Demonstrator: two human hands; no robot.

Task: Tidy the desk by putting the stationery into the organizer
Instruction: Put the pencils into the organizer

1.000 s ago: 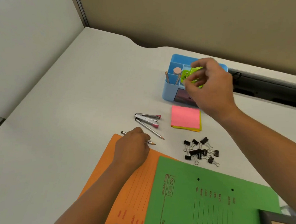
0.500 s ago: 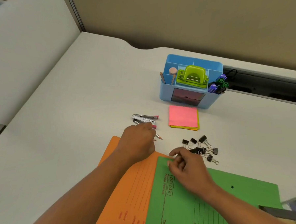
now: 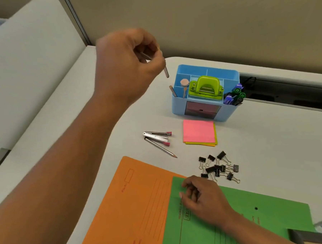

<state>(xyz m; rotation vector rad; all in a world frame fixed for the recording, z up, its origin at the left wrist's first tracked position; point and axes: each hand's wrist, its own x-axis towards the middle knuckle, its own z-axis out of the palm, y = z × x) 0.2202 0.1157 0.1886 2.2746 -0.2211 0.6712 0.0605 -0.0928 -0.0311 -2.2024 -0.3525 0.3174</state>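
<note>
L hand [image 3: 127, 67] grip pinched on pencil [image 3: 166, 72] near organizer [image 3: 178, 107], R hand [image 3: 203, 199] on green folder [image 3: 273, 218], grip loose, prob. empty

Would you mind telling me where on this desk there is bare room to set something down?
Bare desk lies left of the organizer and stapler, and right of the sticky notes and binder clips. It is crowded between those and the orange folder.

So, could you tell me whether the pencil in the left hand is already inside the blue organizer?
No, the left hand holds the pencil in the air, off to the left of the blue organizer and outside its compartments.
</note>
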